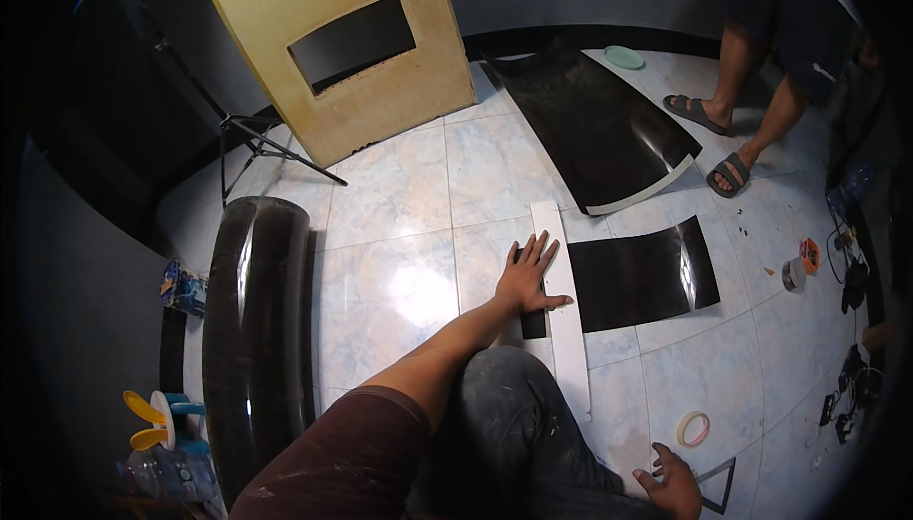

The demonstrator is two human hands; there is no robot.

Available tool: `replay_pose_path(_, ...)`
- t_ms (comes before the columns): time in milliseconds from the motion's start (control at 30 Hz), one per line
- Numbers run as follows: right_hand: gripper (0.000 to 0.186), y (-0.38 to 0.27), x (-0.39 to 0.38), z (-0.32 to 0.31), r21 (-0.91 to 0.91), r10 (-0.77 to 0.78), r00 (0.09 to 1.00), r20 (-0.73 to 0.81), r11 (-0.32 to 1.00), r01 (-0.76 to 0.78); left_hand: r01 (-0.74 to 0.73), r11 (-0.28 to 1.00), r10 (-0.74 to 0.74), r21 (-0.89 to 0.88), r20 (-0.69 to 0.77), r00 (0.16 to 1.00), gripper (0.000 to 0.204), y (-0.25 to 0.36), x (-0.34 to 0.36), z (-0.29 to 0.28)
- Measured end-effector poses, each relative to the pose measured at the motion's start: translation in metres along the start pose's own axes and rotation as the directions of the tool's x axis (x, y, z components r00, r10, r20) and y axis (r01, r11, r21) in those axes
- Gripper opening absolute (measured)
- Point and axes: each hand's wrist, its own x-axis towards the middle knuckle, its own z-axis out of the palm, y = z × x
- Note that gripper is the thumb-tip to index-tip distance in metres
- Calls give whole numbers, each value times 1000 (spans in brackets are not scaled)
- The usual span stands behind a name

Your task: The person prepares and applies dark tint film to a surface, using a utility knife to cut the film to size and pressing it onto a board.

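My left hand (529, 279) lies with fingers spread on a long white strip (568, 349), pressing it down across a black glossy sheet (632, 278) on the floor. The strip crosses the sheet near its left end, and the sheet's right edge curls up. Lower right, my right hand (671, 484) hovers low over the tiles with its fingers apart and loosely bent, and I see nothing in it. Beside it are a dark set square (730, 490), partly hidden by the hand, and a roll of pale tape (692, 429). My bent knee is between the two arms.
A large black roll (257, 320) lies at left. Farther off are a yellowish panel (352, 121) with a rectangular cutout, a tripod (257, 149) and a larger black sheet (594, 121). Another person's sandalled feet (730, 176) stand far right. Cables (851, 377) lie along the right wall.
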Motion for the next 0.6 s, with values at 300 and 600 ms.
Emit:
replay_pose_path(300,75,-8,-3,-5,27,27,999,19,999,-28,-12,1000,12,6,-21,1000,135,0,1,2)
replay_pose_path(600,75,-13,-3,-9,47,55,998,33,997,-56,-11,1000,10,-15,-20,1000,136,0,1,0)
